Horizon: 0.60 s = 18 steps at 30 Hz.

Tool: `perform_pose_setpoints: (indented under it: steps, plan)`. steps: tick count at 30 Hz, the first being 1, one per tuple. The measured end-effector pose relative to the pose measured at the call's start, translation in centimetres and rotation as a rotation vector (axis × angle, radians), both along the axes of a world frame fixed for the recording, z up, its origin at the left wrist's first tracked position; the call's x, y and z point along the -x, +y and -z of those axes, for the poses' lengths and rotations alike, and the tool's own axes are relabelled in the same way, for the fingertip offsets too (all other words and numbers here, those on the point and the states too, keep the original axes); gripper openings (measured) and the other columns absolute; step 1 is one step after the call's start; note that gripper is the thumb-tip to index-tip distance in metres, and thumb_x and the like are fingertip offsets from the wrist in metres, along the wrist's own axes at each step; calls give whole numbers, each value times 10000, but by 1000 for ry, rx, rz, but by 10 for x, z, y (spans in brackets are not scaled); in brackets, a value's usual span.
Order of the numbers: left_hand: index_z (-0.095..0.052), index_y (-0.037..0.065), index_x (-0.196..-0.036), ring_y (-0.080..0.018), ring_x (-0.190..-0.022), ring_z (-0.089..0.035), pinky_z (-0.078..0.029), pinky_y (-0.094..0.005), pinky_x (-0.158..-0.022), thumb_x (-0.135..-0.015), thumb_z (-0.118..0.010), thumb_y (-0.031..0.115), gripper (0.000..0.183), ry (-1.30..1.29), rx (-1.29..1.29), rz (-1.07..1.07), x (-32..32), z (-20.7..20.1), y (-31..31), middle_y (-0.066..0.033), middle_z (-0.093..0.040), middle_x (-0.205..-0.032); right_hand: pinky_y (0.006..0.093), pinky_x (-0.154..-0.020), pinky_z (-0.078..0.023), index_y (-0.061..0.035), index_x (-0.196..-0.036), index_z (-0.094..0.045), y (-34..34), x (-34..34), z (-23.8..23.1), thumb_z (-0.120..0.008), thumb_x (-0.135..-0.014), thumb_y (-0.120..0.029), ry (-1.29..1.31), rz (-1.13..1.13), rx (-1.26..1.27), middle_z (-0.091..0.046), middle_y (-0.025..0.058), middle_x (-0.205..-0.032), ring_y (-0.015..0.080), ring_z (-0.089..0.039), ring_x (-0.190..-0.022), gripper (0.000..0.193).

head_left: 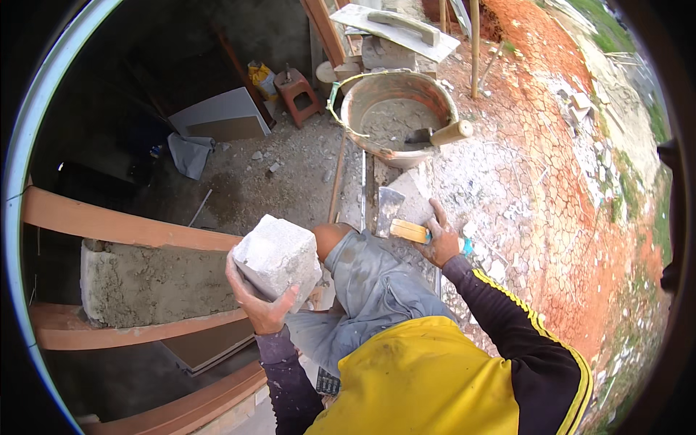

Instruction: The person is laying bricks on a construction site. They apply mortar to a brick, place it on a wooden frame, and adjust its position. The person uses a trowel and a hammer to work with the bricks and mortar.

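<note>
So you're gripping the pale block (277,257) in your left hand (264,313), thumb on the near side, fingers curling round the left. It's hovering just off the right end of the mortar-coated masonry strip (159,286), and from this angle it's covering a bit of that end. Your right hand (444,243) is closing round the handle of a flat-bladed tool (408,230), one finger sticking out past it.

As for what's crowding you: two wooden beams (130,217) are running along both long edges of the strip, boxing it in, and your bent leg (384,272) is sitting between block and tool. Beyond that, the mortar bucket (402,158) is standing ahead of you with a trowel (451,133) leaning over its right rim. Past its far rim, a float (406,27) is resting on top of a block. Further left, a reddish stool (297,94) is standing next to a yellow bag (262,78).
</note>
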<state>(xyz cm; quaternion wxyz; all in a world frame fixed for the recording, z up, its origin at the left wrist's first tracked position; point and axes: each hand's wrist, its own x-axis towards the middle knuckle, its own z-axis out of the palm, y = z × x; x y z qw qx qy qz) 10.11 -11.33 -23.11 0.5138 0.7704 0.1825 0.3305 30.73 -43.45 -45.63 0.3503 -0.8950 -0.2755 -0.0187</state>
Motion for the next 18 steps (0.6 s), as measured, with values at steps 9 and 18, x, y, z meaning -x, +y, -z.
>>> perform_pose_setpoints:
  steps: [9,18]
  plan:
    - [-350,-5,-1593,-367,-1396,-508,-410,-500,-1169,-570,-905,234,1188,213,-376,181,-69,-2,-9,-230,-502,-1484,518,-1030,-543,-68,-1035,-679,-32,3,-13,-914,-738,-295,35,10,-147,-402,223,-1624,462,-609,-1294,441]
    - [-358,-12,-1582,-359,-1371,-530,-426,-496,-1161,-569,-925,268,1195,316,-288,330,-129,40,-22,-221,-519,-1460,423,-979,-543,-8,-1107,-711,-96,18,-47,-938,-751,-308,375,458,-351,-588,205,-1412,335,-646,-1213,519]
